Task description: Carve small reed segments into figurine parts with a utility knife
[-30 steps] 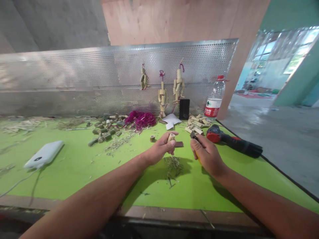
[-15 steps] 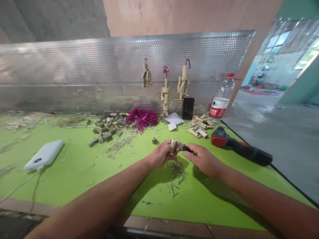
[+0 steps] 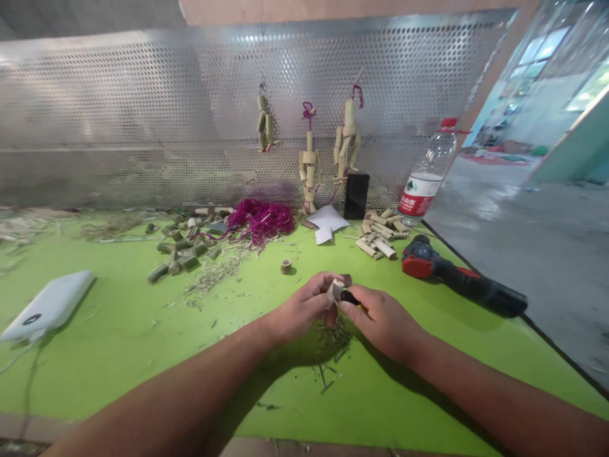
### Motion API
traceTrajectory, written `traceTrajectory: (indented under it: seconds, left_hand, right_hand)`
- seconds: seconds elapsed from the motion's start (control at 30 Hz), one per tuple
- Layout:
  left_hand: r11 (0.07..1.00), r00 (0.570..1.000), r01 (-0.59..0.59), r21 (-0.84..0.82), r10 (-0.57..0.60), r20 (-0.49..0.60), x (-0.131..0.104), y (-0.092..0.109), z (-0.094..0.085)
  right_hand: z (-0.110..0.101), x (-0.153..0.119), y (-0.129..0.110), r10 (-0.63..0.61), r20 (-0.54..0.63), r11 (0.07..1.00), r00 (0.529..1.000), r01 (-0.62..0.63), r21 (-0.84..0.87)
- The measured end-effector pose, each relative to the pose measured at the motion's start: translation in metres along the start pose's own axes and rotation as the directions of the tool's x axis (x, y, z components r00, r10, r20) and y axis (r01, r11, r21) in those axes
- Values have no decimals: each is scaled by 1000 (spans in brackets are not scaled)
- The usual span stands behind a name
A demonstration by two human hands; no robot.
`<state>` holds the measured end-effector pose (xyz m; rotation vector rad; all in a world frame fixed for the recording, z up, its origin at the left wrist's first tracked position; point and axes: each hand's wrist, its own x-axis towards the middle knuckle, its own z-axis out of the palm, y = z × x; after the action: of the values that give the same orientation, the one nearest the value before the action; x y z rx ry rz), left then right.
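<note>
Near the middle of the green table (image 3: 190,355), my left hand (image 3: 307,308) is closed around a short pale bamboo piece (image 3: 337,285). My right hand (image 3: 385,320) grips a small knife with a black handle (image 3: 351,298), its blade against the bamboo piece. Both hands are close together over a small heap of shavings (image 3: 333,336). A short bamboo ring (image 3: 286,266) stands on the table beyond my left hand.
Behind lie dark bamboo pieces (image 3: 178,251), purple string (image 3: 261,219), white paper (image 3: 327,221) and pale tubes (image 3: 380,235). A bottle (image 3: 421,184) and power tool (image 3: 461,279) are right, a white power bank (image 3: 50,304) left. Bamboo figures (image 3: 347,136) hang on a perforated panel (image 3: 190,114).
The camera view has tilted down and shifted slightly. The knife blade now lies across the bamboo piece, where before it was beside its right edge. Both hands keep their holds.
</note>
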<state>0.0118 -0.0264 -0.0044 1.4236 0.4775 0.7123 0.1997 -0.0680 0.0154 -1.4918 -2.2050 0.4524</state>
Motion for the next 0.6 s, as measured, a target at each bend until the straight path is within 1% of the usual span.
traceTrajectory:
  seconds: [0.1,0.2,0.33,0.4,0.47,0.6]
  left_hand:
    - [993,1000,-16,113,17,-14,-2,5,2]
    - [973,999,-44,226,45,0,-3,11,5]
    - [953,993,-117,279,105,58,-3,16,6]
    - [937,988,-155,313,140,70,-3,17,7]
    - [911,985,-173,375,166,51,-3,17,9]
    - [844,976,-177,507,217,-21,-4,16,13]
  right_hand:
    - [0,0,1,-9,14,1000,1000,9,-17]
    - [0,-1,1,-29,18,1000,999,29,-12]
    - [-2,-2,-1,-43,7,998,999,43,54]
    - [-2,-3,-3,-43,-3,994,999,43,96]
    - [-2,-4,-5,-41,-19,993,999,43,111]
    - [0,-6,-7,-33,-50,995,998,38,89]
